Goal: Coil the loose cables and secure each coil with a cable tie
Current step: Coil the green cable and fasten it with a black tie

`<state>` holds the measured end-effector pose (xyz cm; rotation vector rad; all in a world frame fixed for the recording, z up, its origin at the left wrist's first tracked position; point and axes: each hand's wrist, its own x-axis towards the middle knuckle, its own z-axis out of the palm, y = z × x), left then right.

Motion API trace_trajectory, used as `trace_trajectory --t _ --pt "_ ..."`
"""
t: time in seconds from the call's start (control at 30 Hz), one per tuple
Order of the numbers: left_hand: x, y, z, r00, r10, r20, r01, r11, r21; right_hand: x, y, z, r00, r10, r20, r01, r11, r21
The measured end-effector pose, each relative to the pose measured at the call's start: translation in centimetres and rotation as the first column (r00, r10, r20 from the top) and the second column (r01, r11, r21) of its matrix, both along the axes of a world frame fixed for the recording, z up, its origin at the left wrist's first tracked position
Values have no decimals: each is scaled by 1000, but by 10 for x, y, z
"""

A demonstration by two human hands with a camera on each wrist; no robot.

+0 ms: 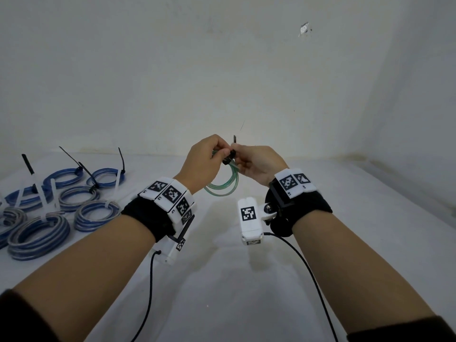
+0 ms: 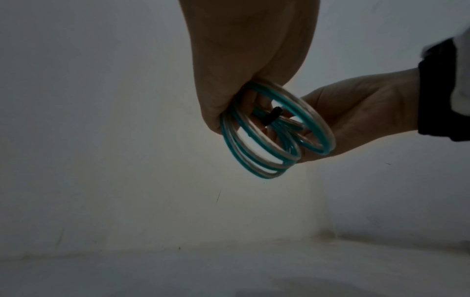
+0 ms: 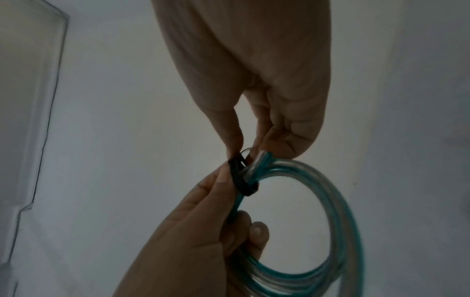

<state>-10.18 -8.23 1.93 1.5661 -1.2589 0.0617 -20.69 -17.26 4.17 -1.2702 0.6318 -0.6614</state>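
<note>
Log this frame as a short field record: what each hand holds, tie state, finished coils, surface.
left hand: grips the green coil beside the tie
right hand: pinches the black cable tie
tie state: wrapped round the coil's strands, tail sticking up; how tight, cannot tell
coil position: held in the air above the white table
finished coils: blue and grey coils on the table's left, with black or white ties

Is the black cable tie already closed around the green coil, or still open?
Closed: the black cable tie loops around the green coil; its tail sticks up. Tightness: cannot tell.
</note>
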Motion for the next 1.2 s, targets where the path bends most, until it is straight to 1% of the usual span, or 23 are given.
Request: trace_trajectory --t 0.13,0.4,0.7,0.8,0.87,0.97,1.0,1.1,1.2 --pt "0 0 -6 1000 -2 -19 3 999 42 1 0 1 998 -2 -66 -1 999 -44" --pt "-7 1 -2 997 -74 16 73 995 66 4 -6 4 991 -124 -52 123 992 -16" --pt "-7 0 1 996 -67 61 63 996 57 8 -7 7 982 -177 -61 176 984 -20" --pt "-5 1 4 998 -41 54 39 998 43 10 -7 8 986 -162 -39 161 986 -39" --pt "-4 2 6 999 -3 53 1 1000 26 9 -6 8 994 -105 -37 103 993 -53" --pt "-2 1 9 999 29 39 -29 1000 -3 7 -1 7 995 -11 -96 3 997 -79" --pt "-2 1 9 999 34 42 -34 999 1 8 0 7 995 -9 -97 1 997 -80" --pt "-3 3 7 995 21 93 -23 999 22 12 2 7 997 -61 -55 58 997 -46" --pt "-2 4 7 988 31 151 -33 999 9 13 5 6 995 -99 -27 99 995 -13"
